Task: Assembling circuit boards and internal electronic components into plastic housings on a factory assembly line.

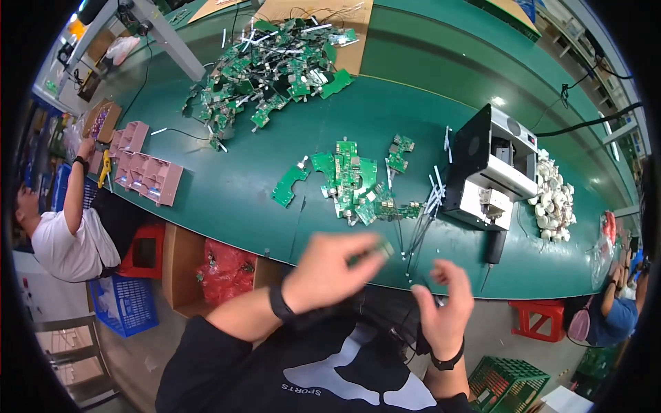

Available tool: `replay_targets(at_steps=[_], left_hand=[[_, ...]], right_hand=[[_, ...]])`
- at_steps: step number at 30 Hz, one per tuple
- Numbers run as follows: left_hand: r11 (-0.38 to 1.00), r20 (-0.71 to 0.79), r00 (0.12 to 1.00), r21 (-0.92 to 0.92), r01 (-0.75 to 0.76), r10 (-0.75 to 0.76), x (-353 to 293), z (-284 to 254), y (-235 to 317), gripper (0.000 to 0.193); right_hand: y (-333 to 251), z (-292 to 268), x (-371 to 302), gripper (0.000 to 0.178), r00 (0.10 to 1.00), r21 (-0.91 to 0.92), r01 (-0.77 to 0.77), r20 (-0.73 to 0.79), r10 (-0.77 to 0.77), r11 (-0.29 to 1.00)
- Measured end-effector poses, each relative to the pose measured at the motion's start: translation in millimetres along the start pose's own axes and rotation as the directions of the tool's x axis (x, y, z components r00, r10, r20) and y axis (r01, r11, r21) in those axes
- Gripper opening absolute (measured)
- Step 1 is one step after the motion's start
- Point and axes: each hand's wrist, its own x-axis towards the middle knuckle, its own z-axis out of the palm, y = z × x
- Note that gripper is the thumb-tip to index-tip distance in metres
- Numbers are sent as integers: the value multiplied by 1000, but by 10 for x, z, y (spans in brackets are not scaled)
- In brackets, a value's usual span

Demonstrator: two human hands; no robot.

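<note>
My left hand [330, 272] is over the near edge of the table, fingers closed on a green circuit board [386, 249] that shows only in part and is blurred. To its right, my right hand [446, 303] is raised with thumb and fingers apart, and I see nothing held in it. Beyond my hands lies a small group of green circuit boards [348, 182], with one separate board [289, 184] to the left. Thin dark antenna wires with white sleeves [432, 196] lie loosely between those boards and a black-and-white bench machine [492, 172].
A large heap of circuit boards and wires [275, 69] fills the far left. Small white parts [553, 196] are piled right of the machine, and a black-handled tool [494, 248] stands in front. Pink bins [148, 175] sit left, near a co-worker [69, 227].
</note>
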Motion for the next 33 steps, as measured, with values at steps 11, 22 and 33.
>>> replay_targets(at_steps=[11, 22, 33], left_hand=[[997, -581, 810, 56, -53, 75, 661, -1394, -651, 57], [795, -504, 860, 489, 359, -78, 212, -1068, -1142, 27], [956, -462, 857, -273, 110, -230, -359, -641, -609, 15]], right_hand=[[236, 79, -144, 29, 990, 55, -117, -71, 121, 992], [487, 435, 422, 19, 985, -28, 117, 130, -112, 993], [454, 771, 853, 21, 978, -78, 54, 204, -37, 996]])
